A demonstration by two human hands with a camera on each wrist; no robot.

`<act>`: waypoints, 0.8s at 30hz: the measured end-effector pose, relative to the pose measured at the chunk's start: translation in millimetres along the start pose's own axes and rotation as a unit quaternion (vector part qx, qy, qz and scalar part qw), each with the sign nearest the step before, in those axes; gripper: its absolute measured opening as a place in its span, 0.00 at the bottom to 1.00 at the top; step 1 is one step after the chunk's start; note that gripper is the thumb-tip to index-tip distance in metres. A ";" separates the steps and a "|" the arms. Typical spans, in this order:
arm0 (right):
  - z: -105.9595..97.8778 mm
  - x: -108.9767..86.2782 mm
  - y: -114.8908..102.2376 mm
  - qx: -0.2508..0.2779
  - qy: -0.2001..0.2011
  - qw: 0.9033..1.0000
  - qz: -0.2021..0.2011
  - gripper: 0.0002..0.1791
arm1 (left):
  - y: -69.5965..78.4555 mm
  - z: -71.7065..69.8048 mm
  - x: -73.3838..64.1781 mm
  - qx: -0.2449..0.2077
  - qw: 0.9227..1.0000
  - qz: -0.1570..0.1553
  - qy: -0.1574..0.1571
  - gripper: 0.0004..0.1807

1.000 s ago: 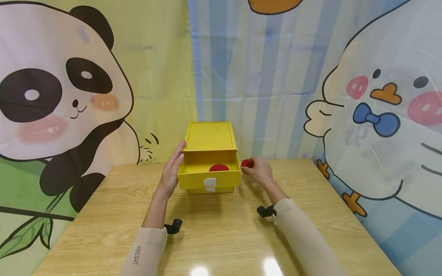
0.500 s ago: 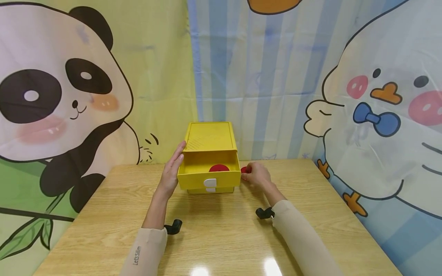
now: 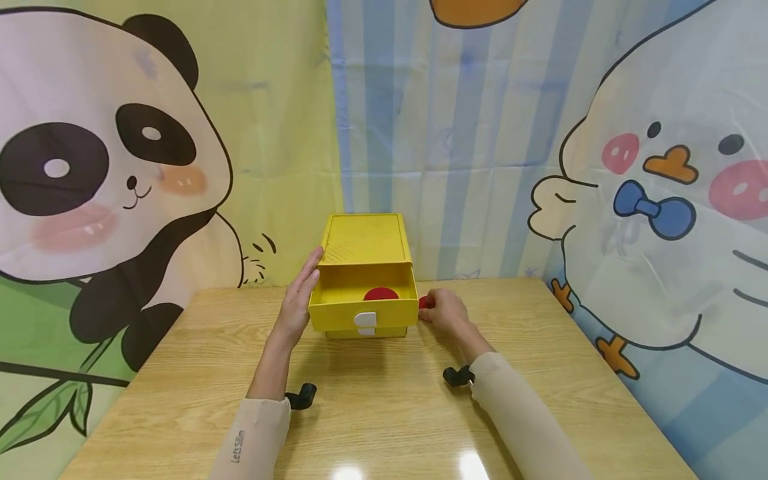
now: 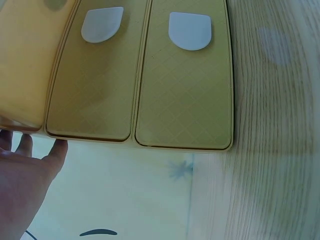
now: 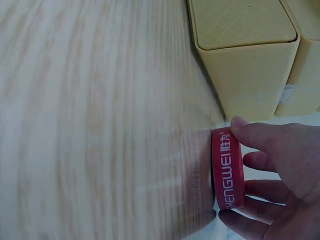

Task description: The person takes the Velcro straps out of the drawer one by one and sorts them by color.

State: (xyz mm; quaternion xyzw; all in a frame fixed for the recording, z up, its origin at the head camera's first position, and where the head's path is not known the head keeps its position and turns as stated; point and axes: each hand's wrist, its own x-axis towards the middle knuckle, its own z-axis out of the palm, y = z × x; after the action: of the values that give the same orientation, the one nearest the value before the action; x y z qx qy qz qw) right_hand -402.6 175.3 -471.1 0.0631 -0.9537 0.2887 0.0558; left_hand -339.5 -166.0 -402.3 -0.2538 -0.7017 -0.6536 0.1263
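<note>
A yellow drawer unit [image 3: 365,239] stands at the table's back, its top drawer [image 3: 333,317] pulled out. In that drawer lies a red round thing [image 3: 381,293], partly hidden by the drawer front. My left hand [image 3: 294,300] rests with straight fingers against the unit's left side; its fingertips touch the casing in the left wrist view. Right of the unit, my right hand [image 3: 447,310] grips a red roll of tape [image 5: 228,170] with white lettering between thumb and fingers. The roll is at the tabletop, close beside the lower drawers; the hand covers most of it in the head view.
Two lower drawers [image 4: 185,90] with white pulls are closed. The wooden table [image 3: 372,407] extends in front and to both sides. Behind it hangs a printed cloth [image 3: 480,167] with a panda and a chick. Black camera mounts [image 3: 302,396] stick out from both wrists.
My right hand has drawn the red roll of tape a short way towards me along the unit's right side. The left hand and the pulled-out drawer stay where they were.
</note>
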 end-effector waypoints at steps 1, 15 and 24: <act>0.6 -0.5 0.1 -0.002 0.001 1.000 0.000 0.10 | -0.4 -0.2 0.2 0.001 1.000 -0.001 -0.001 0.30; -25.2 0.0 -14.1 -0.020 0.072 0.997 -0.017 0.29 | 0.1 -0.5 1.7 0.000 1.000 0.001 -0.002 0.29; -42.4 -3.2 -28.1 0.008 0.106 0.994 -0.039 0.33 | 1.5 0.4 0.7 0.001 1.000 -0.003 -0.002 0.30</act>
State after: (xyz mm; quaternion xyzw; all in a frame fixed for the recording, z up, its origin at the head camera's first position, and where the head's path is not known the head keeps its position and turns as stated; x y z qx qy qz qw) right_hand -392.2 176.0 -421.2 0.0694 -0.9369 0.2987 0.1675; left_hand -339.2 -165.4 -400.7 -0.2530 -0.7032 -0.6530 0.1226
